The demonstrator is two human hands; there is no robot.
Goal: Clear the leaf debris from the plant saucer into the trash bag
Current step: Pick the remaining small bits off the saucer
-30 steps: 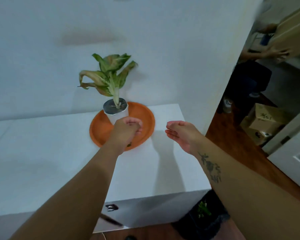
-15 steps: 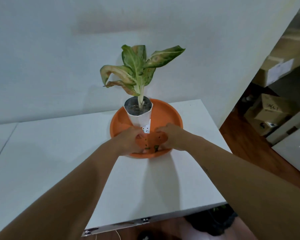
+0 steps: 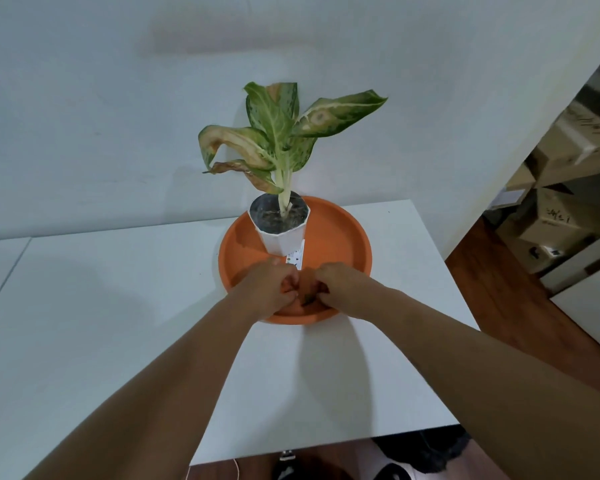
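Note:
An orange plant saucer (image 3: 340, 233) sits on the white table (image 3: 118, 306) against the wall. In its back half stands a white pot (image 3: 284, 240) holding a plant (image 3: 278, 133) with green and browning leaves. My left hand (image 3: 267, 289) and my right hand (image 3: 343, 285) are both inside the front of the saucer, with curled fingertips almost touching. A small dark scrap of leaf debris (image 3: 307, 300) shows pinched between them. Other debris is hidden under the fingers. A dark trash bag (image 3: 426, 452) lies on the floor below the table's front edge.
The white wall stands close behind the plant. To the right the table ends above a wooden floor (image 3: 492, 289). Stacked cardboard boxes (image 3: 561, 202) fill the far right. A white door or panel (image 3: 589, 306) is at the right edge.
My right hand came in from the saucer's right. Both hands spread over its front, then drew together with fingers curling in. The view shifted left and closer to the plant.

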